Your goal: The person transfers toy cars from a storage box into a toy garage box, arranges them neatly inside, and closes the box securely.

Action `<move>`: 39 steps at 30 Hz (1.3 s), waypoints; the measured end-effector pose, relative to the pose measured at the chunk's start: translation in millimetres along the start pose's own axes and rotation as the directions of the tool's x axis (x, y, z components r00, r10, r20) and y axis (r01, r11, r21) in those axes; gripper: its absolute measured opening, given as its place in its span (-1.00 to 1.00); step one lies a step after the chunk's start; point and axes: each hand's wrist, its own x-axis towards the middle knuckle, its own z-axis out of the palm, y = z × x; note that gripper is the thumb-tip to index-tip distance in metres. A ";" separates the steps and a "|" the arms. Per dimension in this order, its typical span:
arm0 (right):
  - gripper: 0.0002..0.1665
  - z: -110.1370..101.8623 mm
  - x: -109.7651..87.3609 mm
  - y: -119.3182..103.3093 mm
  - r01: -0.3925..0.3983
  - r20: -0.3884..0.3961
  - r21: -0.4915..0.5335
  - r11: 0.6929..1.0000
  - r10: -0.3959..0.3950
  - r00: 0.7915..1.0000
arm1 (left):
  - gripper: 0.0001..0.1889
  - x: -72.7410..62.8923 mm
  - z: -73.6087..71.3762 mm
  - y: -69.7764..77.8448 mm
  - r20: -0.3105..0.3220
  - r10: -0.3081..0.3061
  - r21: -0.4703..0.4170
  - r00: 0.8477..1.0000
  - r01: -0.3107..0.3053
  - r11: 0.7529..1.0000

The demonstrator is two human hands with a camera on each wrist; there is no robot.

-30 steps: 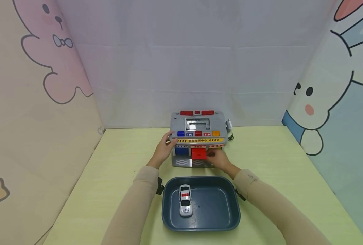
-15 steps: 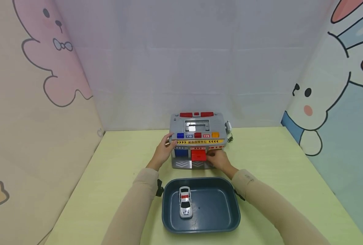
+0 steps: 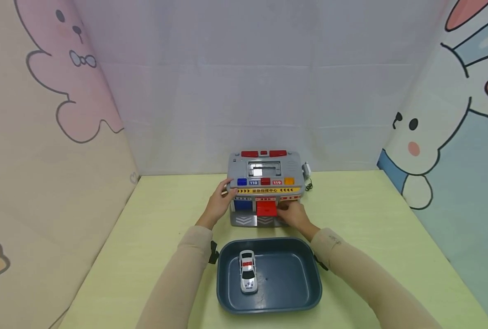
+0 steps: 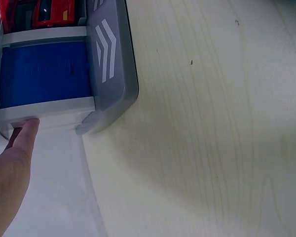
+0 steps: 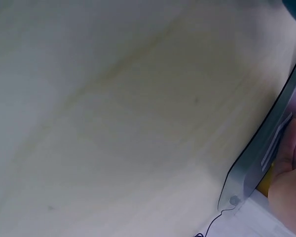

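Note:
A grey toy emergency station (image 3: 252, 221) stands at the back of the table. Its front has a blue door (image 3: 243, 205), which is down, and a red door panel (image 3: 266, 209) that juts outward. A red toy vehicle (image 4: 54, 14) shows in the middle bay in the left wrist view. My left hand (image 3: 218, 202) holds the station's front left corner, a finger lying along the side wall. My right hand (image 3: 294, 214) is at the front, fingertips beside the red panel; what they touch is hidden. A yellow part (image 5: 265, 183) shows beside that hand in the right wrist view.
A dark blue tray (image 3: 287, 310) sits between my forearms, in front of the station. A white toy police car (image 3: 248, 273) lies in its left half. On the station's right side hangs a white handset (image 3: 307, 170) with a coiled cord. A pale wall stands behind.
Both hands stay at the same places on the station. The whole head view has shifted slightly; the red panel and the police car keep their positions.

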 end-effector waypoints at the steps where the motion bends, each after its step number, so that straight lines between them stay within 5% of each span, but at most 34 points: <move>1: -0.74 -0.1 -0.4 -0.4 0.006 0.004 0.000 1.000 -0.006 1.000 | -0.46 0.1 -0.3 -0.1 -0.003 0.000 -0.001 1.000 0.000 1.000; 11: -0.74 1.4 -2.3 -2.0 -0.008 -0.006 0.012 1.000 0.008 1.000 | -0.46 -1.0 -0.1 0.4 0.000 -0.006 0.004 1.000 0.006 1.000; 21: -0.80 4.0 -4.5 0.0 0.074 -0.028 -0.095 0.993 -0.077 0.997 | -0.45 0.0 -0.3 0.0 0.000 -0.010 0.003 1.000 0.010 1.000; 39: -0.82 -0.7 -13.4 0.2 0.109 -0.027 -0.063 0.992 -0.111 0.993 | -0.43 0.0 -1.7 2.4 0.017 -0.010 0.001 1.000 0.010 1.000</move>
